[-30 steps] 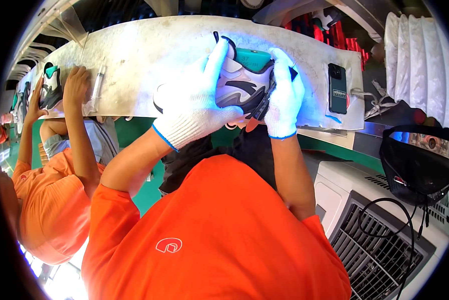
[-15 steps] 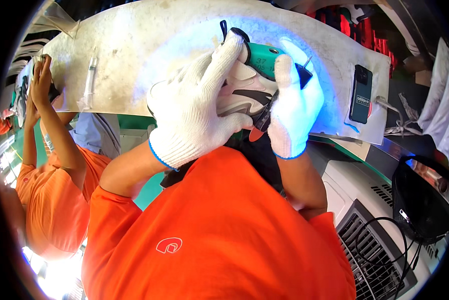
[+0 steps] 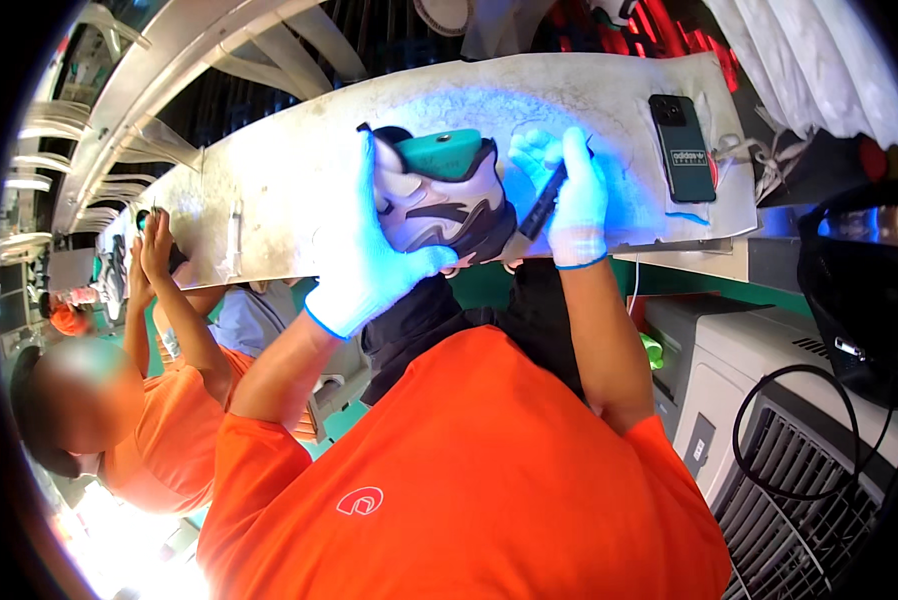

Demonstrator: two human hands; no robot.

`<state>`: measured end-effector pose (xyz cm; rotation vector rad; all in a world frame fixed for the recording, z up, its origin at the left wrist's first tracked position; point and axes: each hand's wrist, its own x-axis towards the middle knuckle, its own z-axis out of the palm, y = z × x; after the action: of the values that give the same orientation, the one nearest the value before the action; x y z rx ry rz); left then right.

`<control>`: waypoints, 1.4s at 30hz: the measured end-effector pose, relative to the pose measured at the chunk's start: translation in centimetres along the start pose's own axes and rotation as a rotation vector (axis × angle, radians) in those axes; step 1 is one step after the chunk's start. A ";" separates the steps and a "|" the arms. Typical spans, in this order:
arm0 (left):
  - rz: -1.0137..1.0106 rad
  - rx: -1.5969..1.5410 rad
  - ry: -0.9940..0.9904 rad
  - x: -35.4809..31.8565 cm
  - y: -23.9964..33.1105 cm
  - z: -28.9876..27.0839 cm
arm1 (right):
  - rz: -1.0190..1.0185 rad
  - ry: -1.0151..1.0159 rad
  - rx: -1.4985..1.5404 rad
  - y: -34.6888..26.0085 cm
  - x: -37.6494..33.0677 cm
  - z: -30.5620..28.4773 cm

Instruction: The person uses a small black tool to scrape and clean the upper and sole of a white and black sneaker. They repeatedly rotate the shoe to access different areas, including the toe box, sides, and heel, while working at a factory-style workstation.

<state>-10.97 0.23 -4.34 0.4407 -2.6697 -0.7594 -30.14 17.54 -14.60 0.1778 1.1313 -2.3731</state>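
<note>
A white and black sneaker (image 3: 484, 205) is held over the worktable with a teal shoe last (image 3: 439, 153) inside it. My gloved left hand (image 3: 364, 255) is closed round the shoe's left side, its thumb along the near edge. Just right of the shoe, my gloved right hand (image 3: 581, 195) grips a slim, dark-handled tool (image 3: 543, 208) with a flat, greyish tip. That tip points down and left, close to the sole edge; whether it touches I cannot tell. Blue light falls on both gloves and the table around them.
A dark phone (image 3: 683, 150) lies on the right of the pale worktable (image 3: 299, 190). A slim clear syringe-like tube (image 3: 234, 238) lies to the left. Beyond it, a co-worker in an orange shirt (image 3: 174, 420) has both hands raised. A black bag (image 3: 864, 300) hangs at far right.
My right hand has come away from the shoe's teal top and moved to its right with the tool. The left hand still holds the shoe. The view has shifted.
</note>
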 end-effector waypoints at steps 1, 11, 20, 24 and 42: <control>0.021 0.006 0.042 -0.1 0.7 0.5 | 0.034 -0.053 0.059 0.2 0.0 -1.0; 0.078 -0.101 -0.039 -3.1 -1.8 2.8 | 0.095 -0.233 0.009 1.7 -3.9 0.6; -0.083 -0.600 -0.162 -1.4 -1.4 3.3 | 0.062 0.011 -0.169 2.4 -4.9 1.5; -0.037 -0.630 -0.244 -2.5 -3.4 4.2 | 0.037 -0.143 -0.499 2.1 -4.0 1.2; 0.573 -0.164 0.157 -6.7 -9.9 6.2 | 0.087 -0.511 -1.026 -1.0 -3.6 3.7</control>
<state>-5.37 -2.47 -16.25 -0.2883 -2.3747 -0.7133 -27.18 16.56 -10.38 -0.6654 1.8112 -1.3690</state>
